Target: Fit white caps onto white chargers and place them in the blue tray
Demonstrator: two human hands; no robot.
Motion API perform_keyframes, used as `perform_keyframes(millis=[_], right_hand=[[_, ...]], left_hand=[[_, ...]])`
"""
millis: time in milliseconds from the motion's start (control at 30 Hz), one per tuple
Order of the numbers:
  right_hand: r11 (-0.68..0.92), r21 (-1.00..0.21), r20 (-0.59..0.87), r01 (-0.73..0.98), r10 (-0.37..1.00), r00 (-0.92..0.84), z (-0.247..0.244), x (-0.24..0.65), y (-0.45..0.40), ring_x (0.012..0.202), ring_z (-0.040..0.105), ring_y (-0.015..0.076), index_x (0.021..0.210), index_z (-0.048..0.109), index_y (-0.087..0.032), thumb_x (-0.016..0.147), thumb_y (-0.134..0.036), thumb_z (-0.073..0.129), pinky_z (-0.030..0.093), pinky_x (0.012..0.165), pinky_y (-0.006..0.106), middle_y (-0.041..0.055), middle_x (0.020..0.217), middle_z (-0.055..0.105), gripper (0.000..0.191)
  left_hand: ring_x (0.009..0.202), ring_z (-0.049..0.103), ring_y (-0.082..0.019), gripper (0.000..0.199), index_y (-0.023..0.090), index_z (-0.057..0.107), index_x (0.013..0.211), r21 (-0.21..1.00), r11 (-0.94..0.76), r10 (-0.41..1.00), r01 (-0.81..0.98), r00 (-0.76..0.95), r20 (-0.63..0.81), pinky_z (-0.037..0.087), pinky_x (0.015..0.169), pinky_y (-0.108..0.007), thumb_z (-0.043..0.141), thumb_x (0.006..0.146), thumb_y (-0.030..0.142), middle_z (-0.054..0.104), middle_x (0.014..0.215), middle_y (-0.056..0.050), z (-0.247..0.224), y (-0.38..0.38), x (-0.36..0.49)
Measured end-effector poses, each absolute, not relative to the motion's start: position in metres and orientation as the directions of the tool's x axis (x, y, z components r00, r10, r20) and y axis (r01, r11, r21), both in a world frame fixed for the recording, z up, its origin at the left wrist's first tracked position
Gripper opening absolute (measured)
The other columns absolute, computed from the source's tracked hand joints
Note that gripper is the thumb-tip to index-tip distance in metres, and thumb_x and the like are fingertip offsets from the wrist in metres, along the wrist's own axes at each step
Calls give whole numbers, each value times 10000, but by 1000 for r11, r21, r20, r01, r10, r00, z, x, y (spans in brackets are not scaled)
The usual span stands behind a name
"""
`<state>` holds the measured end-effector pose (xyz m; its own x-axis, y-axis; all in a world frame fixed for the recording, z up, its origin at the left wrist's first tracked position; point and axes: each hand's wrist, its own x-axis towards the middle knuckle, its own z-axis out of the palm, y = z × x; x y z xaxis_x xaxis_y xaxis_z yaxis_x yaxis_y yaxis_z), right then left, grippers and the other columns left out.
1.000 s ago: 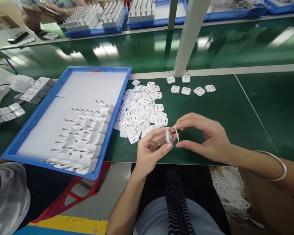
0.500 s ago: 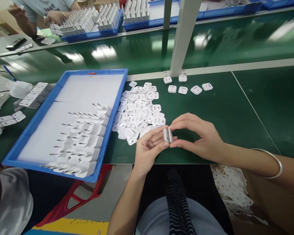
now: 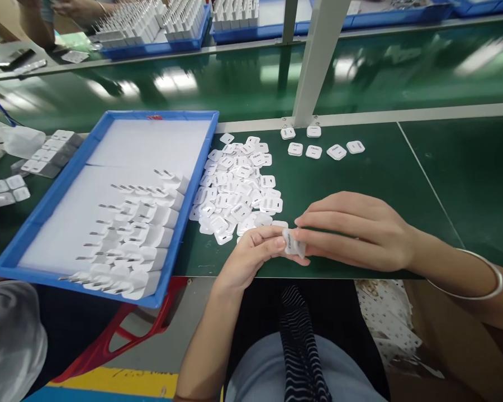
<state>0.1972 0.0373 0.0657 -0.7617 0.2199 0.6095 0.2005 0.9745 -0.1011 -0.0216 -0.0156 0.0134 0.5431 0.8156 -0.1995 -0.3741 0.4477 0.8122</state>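
Between my hands, near the table's front edge, is a small white square piece [image 3: 292,243] with printing on it. My left hand [image 3: 254,251] pinches its left side between thumb and fingers. My right hand [image 3: 356,231], fingers stretched and close together, touches the piece from the right with its fingertips; its thumb is hidden. Just beyond my left hand lies a heap of similar white square pieces [image 3: 238,187]. Several more pieces [image 3: 314,151] lie apart on the green table [image 3: 381,184], behind my right hand.
A blue tray [image 3: 193,190] at the left holds rows of white plug housings [image 3: 151,237] with metal pins. Grey-white blocks [image 3: 54,153] stand left of it. A metal post [image 3: 321,61] rises at the back. Across the divider, a person's arms [image 3: 81,10] are near filled trays; another person sits at lower left.
The piece between my hands has turned its printed face toward the camera. My right hand has straightened its fingers and shifted right. The view has moved slightly.
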Motion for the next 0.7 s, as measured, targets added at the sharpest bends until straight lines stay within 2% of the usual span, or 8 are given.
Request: perform_keyframes(millis=[133, 300, 500, 700], right_hand=[[981, -9, 589, 194, 162, -792, 70, 199, 34, 919, 721, 207, 1096, 667, -312, 985, -239, 571, 605, 744, 348, 18, 982, 762, 163], [991, 67, 585, 118, 57, -809, 67, 197, 33, 922, 721, 243, 1084, 680, -197, 966, -173, 582, 605, 729, 381, 89, 1015, 769, 155], [988, -111, 541, 106, 150, -828, 57, 193, 30, 1088, 687, 241, 1218, 620, -135, 970, -130, 566, 598, 804, 380, 128, 1162, 738, 254], [955, -236, 528, 178, 280, -802, 51, 188, 31, 995, 693, 243, 1184, 619, -82, 966, -209, 604, 594, 828, 391, 146, 1092, 750, 253]], left_hand=[[773, 760, -245, 391, 110, 725, 935, 831, 453, 754, -322, 636, -165, 566, 832, -340, 620, 903, 485, 780, 824, -111, 16, -16, -21], [763, 758, -248, 400, 110, 716, 949, 824, 461, 757, -329, 630, -172, 565, 832, -355, 591, 920, 489, 781, 850, -126, 14, -16, -21], [673, 722, -207, 467, 96, 725, 832, 839, 440, 773, -319, 611, -173, 551, 726, -309, 541, 947, 509, 760, 754, -119, 10, -18, -21], [630, 682, -169, 503, 103, 726, 817, 847, 404, 813, -346, 559, -160, 523, 693, -271, 544, 927, 559, 736, 701, -95, 7, -17, -20]])
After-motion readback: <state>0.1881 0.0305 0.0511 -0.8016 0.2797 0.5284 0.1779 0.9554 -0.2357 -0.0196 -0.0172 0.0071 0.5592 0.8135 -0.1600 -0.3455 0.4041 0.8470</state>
